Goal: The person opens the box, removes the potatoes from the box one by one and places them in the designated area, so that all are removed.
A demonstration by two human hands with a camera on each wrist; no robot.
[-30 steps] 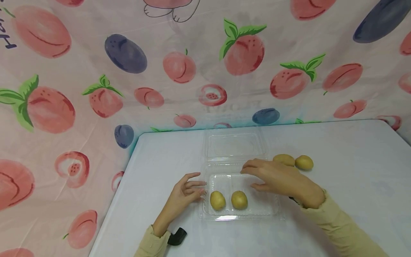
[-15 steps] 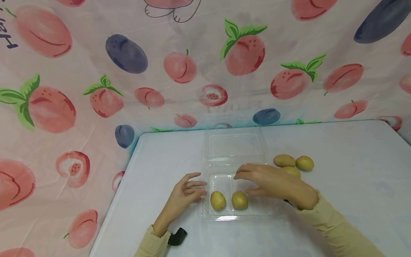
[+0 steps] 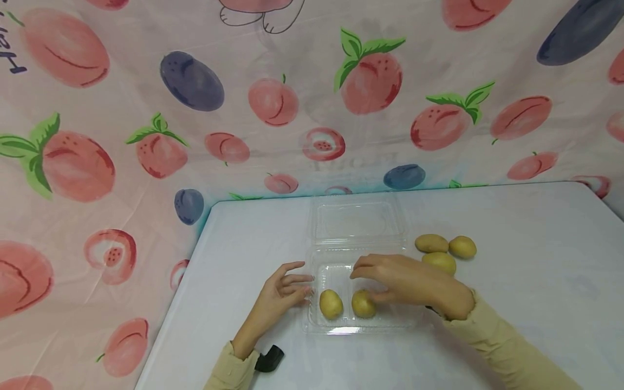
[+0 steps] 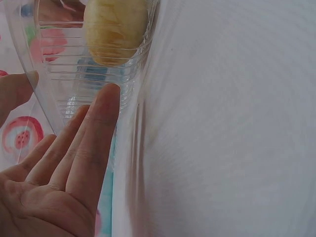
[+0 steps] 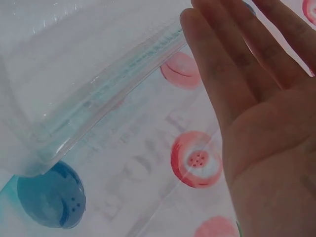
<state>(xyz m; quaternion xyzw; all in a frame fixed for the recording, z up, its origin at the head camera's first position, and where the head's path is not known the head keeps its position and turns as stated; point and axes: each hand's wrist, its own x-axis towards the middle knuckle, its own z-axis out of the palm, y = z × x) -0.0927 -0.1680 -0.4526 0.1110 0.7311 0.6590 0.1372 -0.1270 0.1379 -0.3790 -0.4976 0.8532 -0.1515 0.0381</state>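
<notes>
A clear plastic clamshell container [image 3: 390, 324] lies unfolded on the white table, its lid [image 3: 358, 222] laid back. Two yellow potatoes sit in the front of its base, a left potato [image 3: 331, 304] and a right potato [image 3: 362, 304]. My left hand [image 3: 280, 292] is beside the container's left side, fingers extended; in the left wrist view the fingertips come right up to the ribbed wall near a potato [image 4: 116, 29]. My right hand [image 3: 402, 279] hovers over the base with fingers stretched out and thumb overlapping the right potato. The right wrist view shows the palm [image 5: 276, 138] holding nothing.
Behind my right hand, three more potatoes lie grouped on the table: an oblong potato [image 3: 431, 243], a rounder potato [image 3: 462, 247] and a nearer potato [image 3: 439, 263]. A fruit-print cloth [image 3: 292, 59] hangs behind and left of the table [image 3: 546, 281].
My right hand has moved left and toward me over the container, its thumb now at the right potato. The nearer loose potato has come into sight behind it. My left hand stays put.
</notes>
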